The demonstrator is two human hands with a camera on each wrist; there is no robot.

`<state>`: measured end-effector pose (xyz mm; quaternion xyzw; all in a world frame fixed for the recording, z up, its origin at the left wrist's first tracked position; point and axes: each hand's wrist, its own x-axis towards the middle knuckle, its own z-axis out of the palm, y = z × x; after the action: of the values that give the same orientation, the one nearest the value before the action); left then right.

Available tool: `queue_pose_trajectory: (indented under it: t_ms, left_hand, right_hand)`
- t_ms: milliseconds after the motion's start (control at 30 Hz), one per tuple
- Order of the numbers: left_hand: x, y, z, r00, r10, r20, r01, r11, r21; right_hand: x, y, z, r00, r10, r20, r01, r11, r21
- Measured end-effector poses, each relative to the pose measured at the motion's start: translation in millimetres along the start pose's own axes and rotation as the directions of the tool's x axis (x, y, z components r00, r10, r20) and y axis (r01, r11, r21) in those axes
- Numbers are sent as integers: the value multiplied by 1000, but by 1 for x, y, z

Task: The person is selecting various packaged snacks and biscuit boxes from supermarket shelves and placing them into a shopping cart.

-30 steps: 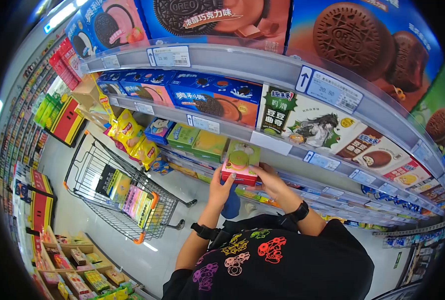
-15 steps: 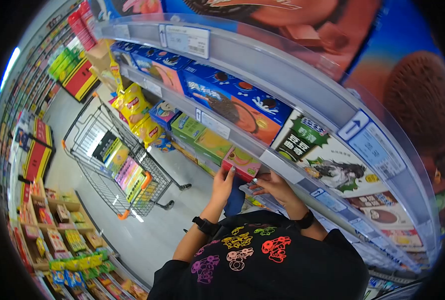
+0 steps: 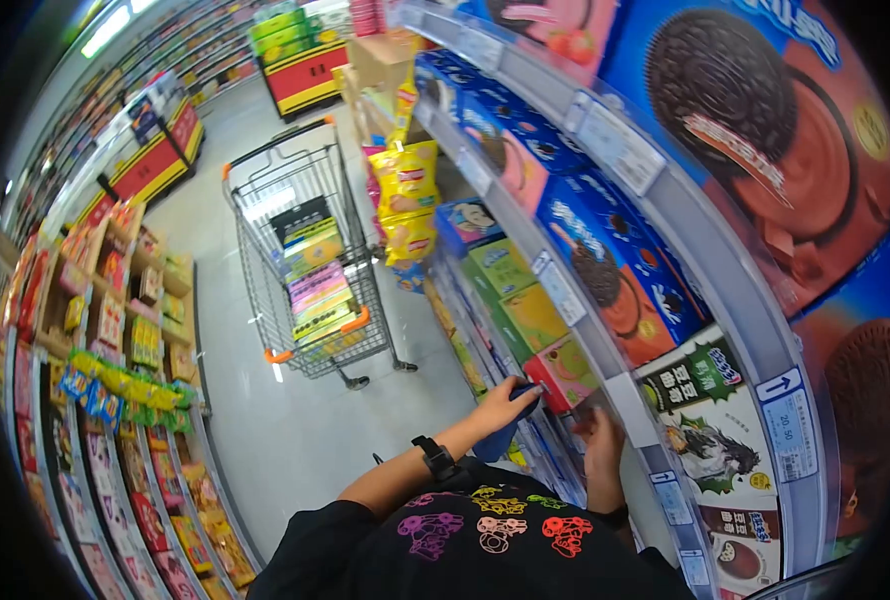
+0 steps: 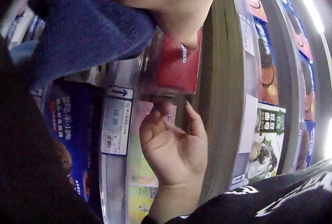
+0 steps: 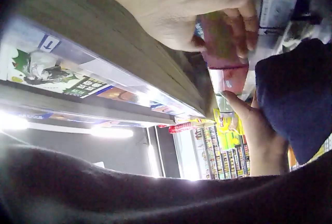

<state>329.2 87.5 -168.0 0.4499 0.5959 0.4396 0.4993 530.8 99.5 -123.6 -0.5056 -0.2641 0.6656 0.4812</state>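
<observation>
A red-and-pink cookie box (image 3: 567,368) sits on a lower shelf, lined up with the green boxes (image 3: 501,268). My left hand (image 3: 500,408) is at the box's near corner; in the left wrist view its thumb rests against the red end (image 4: 177,71), and its other fingers are hidden. Beside the box is my right hand (image 3: 603,455), fingers loosely bent. In the left wrist view that right hand (image 4: 175,154) holds nothing, with a gap between thumb and fingers. Blue cloth (image 4: 88,32) lies close to my left hand.
Shelves with blue Oreo boxes (image 3: 615,270) and a white cookie box (image 3: 720,440) rise on my right. Yellow chip bags (image 3: 407,190) hang at the shelf end. A shopping cart (image 3: 310,250) with several packages stands in the aisle, snack racks (image 3: 135,330) at left.
Both hands held the cookie box in front of the shelf; now it rests in the shelf row. The right hand has come away from it, and the view has swung left toward the aisle.
</observation>
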Motion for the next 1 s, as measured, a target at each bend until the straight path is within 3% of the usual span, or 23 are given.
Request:
queue_pose_trajectory:
  t_ms: [67,100,200,267,333,400,500,600,733,767,867,900,967,1000]
  left_hand:
    - [-13,11,-19,989,-103,110,102,995,19]
    - [-18,9,-25,988,-123,94,122,992,19]
    - [-29,-16,-42,986,-116,123,108,991,74]
    - [-39,-26,-59,981,-92,170,72,990,119]
    - [-58,-15,-84,979,-30,201,-7,984,181]
    - [-75,-21,-112,963,73,258,-116,981,153]
    - [-109,-20,-161,918,150,368,-236,950,203]
    - [-155,-4,-206,902,148,405,-260,936,236]
    - [-207,-10,-258,965,103,241,-176,936,306]
    - [-220,-12,-271,980,75,185,-136,929,344]
    - [-251,-41,-304,997,74,-36,-67,982,174]
    - [-259,-48,-313,986,65,-151,-39,985,167]
    - [-271,-60,-326,929,46,-368,5,991,137]
    - [-276,-62,-331,863,81,-498,31,977,212]
  right_hand:
    - [-6,-2,11,972,-162,-173,182,978,105]
    - [-12,-6,18,935,-235,-265,279,950,142]
    - [-37,1,49,730,-670,-137,665,742,-86]
    - [-61,13,75,719,-692,65,687,694,-214]
    - [-68,38,97,702,-643,307,712,655,-255]
    - [-67,59,122,746,-312,588,626,628,-462]
    - [-83,93,159,484,-243,840,871,220,-439]
    - [-107,117,186,473,81,877,757,473,-452]
    - [-131,155,224,407,425,809,674,458,-580]
    - [-132,175,230,347,343,873,710,512,-483]
    - [-146,197,269,233,489,840,722,491,-487]
    - [-151,201,282,203,455,867,737,513,-441]
    - [-153,213,303,179,496,849,610,621,-492]
    - [-152,218,313,170,519,838,540,662,-519]
